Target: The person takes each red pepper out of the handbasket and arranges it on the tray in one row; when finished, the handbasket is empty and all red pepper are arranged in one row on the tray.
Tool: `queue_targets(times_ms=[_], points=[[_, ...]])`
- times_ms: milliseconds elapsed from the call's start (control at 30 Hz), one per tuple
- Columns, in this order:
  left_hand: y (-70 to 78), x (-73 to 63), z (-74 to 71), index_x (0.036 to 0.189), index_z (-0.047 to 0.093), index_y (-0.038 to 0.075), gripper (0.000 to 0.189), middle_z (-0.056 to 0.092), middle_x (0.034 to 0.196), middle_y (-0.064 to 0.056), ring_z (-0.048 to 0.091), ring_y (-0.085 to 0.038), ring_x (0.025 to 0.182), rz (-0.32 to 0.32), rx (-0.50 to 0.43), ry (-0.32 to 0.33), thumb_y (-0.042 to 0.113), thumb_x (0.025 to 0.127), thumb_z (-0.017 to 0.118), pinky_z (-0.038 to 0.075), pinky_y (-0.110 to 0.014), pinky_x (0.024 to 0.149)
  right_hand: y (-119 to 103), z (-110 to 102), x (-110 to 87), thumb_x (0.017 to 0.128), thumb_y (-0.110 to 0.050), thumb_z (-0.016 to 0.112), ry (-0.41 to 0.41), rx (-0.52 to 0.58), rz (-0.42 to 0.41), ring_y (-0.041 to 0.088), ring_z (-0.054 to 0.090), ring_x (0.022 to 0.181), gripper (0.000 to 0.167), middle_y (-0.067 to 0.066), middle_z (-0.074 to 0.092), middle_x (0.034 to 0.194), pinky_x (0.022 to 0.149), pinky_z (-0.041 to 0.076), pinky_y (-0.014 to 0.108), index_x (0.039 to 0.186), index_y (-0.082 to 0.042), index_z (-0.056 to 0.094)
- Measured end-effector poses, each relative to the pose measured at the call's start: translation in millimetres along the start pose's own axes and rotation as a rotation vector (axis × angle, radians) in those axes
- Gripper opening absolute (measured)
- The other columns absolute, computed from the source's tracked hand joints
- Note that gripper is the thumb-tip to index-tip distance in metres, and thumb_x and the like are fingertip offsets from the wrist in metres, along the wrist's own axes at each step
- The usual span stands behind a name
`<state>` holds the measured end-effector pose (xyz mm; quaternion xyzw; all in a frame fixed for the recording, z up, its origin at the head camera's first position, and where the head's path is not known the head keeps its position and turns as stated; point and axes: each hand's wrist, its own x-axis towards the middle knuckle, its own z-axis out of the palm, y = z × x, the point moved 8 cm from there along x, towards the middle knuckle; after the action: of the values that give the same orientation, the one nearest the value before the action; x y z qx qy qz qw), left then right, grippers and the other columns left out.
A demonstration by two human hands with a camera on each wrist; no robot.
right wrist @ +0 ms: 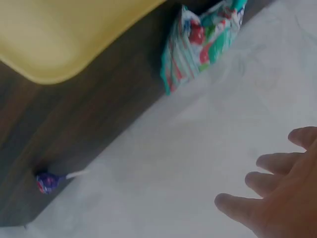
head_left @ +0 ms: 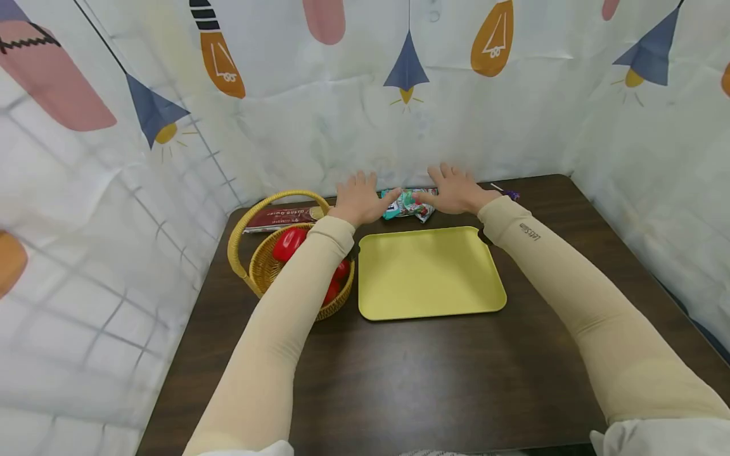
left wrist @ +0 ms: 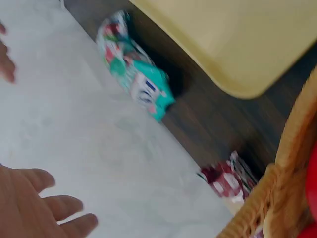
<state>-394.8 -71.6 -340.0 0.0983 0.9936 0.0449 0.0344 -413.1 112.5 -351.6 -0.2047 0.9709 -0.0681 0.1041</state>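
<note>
Both hands reach out over the far side of the table with fingers spread, holding nothing. My left hand (head_left: 360,199) is between the wicker basket (head_left: 346,297) and a teal candy packet (head_left: 406,204). My right hand (head_left: 454,190) is at the packet's other side, its thumb overlapping it in the head view. In front of them lies a yellow tray (head_left: 431,273), bare. Red, shiny round items (head_left: 289,244) sit in the basket, partly hidden by the left sleeve. A purple-wrapped lollipop (right wrist: 48,182) lies right of the right hand.
Behind the basket lies a long dark red packet (head_left: 279,217), its end partly covered by the handle. White cloth (head_left: 342,120) printed with lamps and bulbs hangs along the back and sides. The brown table (head_left: 410,386) extends in front of the tray.
</note>
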Motion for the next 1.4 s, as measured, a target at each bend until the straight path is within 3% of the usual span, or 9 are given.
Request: queue_targets(times_ms=[133, 267, 533, 633, 833, 1033, 1200, 1300, 1400], points=[[8.4, -15.8, 2.6, 0.157, 0.014, 0.012, 0.094, 0.014, 0.161, -0.019, 0.014, -0.038, 0.147, 0.067, -0.030, 0.006, 0.078, 0.091, 0.022, 0.006, -0.061, 0.114, -2, 20, -7.6, 0.093, -0.075, 0.028, 0.000, 0.030, -0.042, 0.050, 0.005, 0.145, 0.095, 0.029, 0.002, 0.159, 0.109, 0.008, 0.068, 0.157, -0.008, 0.007], [11.8, -38.5, 1.7, 0.156, 0.021, 0.013, 0.088, 0.020, 0.160, -0.015, 0.018, -0.034, 0.147, 0.148, -0.071, 0.039, 0.072, 0.093, 0.036, 0.013, -0.058, 0.115, -6, 39, -17.6, 0.094, -0.072, 0.032, -0.009, 0.064, -0.074, 0.049, 0.006, 0.145, 0.094, 0.027, 0.004, 0.160, 0.110, 0.008, 0.068, 0.157, -0.007, 0.009], [-1.6, -101.2, -8.1, 0.149, 0.041, 0.014, 0.069, 0.036, 0.154, -0.009, 0.032, -0.029, 0.142, 0.199, -0.261, 0.187, 0.054, 0.095, 0.055, 0.027, -0.051, 0.112, -24, 68, -35.2, 0.095, -0.061, 0.048, 0.004, 0.140, -0.142, 0.045, 0.014, 0.145, 0.087, 0.025, 0.014, 0.159, 0.112, 0.014, 0.062, 0.156, -0.006, 0.019], [-19.3, -130.8, -16.9, 0.138, 0.056, 0.013, 0.051, 0.050, 0.144, -0.008, 0.042, -0.027, 0.136, 0.203, -0.392, 0.380, 0.042, 0.096, 0.059, 0.035, -0.049, 0.108, -37, 75, -40.2, 0.096, -0.053, 0.055, 0.033, 0.163, -0.182, 0.040, 0.026, 0.143, 0.079, 0.022, 0.027, 0.156, 0.112, 0.024, 0.056, 0.153, -0.005, 0.029], [-76.3, -198.6, -31.5, 0.102, 0.073, 0.002, 0.020, 0.070, 0.110, -0.011, 0.063, -0.026, 0.108, 0.244, -0.607, 0.976, 0.016, 0.094, 0.061, 0.044, -0.035, 0.098, -66, 88, -48.8, 0.098, -0.037, 0.059, 0.087, 0.222, -0.245, 0.034, 0.045, 0.133, 0.056, 0.015, 0.050, 0.143, 0.107, 0.036, 0.050, 0.142, -0.005, 0.049], [-115.7, -262.9, -33.3, 0.081, 0.068, -0.011, 0.021, 0.069, 0.086, -0.021, 0.064, -0.025, 0.082, 0.114, -0.763, 1.418, 0.006, 0.088, 0.056, 0.045, -0.021, 0.078, -84, 99, -52.9, 0.098, -0.022, 0.057, 0.160, 0.309, -0.271, 0.028, 0.055, 0.123, 0.034, 0.009, 0.062, 0.129, 0.102, 0.041, 0.045, 0.128, -0.008, 0.063], [-138.6, -283.4, -21.7, 0.076, 0.061, -0.015, 0.025, 0.063, 0.080, -0.021, 0.058, -0.014, 0.079, -0.003, -0.864, 1.608, 0.005, 0.088, 0.052, 0.041, -0.022, 0.070, -97, 109, -51.8, 0.098, -0.019, 0.057, 0.224, 0.357, -0.291, 0.021, 0.063, 0.108, 0.021, 0.001, 0.070, 0.110, 0.094, 0.047, 0.039, 0.107, -0.011, 0.074], [-148.9, -283.4, -13.6, 0.079, 0.060, -0.016, 0.023, 0.059, 0.081, -0.019, 0.053, -0.016, 0.078, -0.031, -0.944, 1.638, 0.002, 0.089, 0.051, 0.039, -0.023, 0.068, -105, 113, -52.3, 0.096, -0.017, 0.057, 0.238, 0.380, -0.312, 0.018, 0.065, 0.102, 0.021, -0.002, 0.071, 0.104, 0.090, 0.049, 0.038, 0.099, -0.012, 0.076], [-159.5, -277.9, -1.5, 0.086, 0.059, -0.016, 0.020, 0.057, 0.087, -0.018, 0.051, -0.017, 0.079, -0.036, -1.046, 1.610, 0.002, 0.089, 0.050, 0.039, -0.024, 0.071, -116, 115, -54.0, 0.094, -0.017, 0.057, 0.263, 0.375, -0.355, 0.017, 0.065, 0.101, 0.020, -0.002, 0.071, 0.102, 0.091, 0.048, 0.038, 0.094, -0.014, 0.077]])
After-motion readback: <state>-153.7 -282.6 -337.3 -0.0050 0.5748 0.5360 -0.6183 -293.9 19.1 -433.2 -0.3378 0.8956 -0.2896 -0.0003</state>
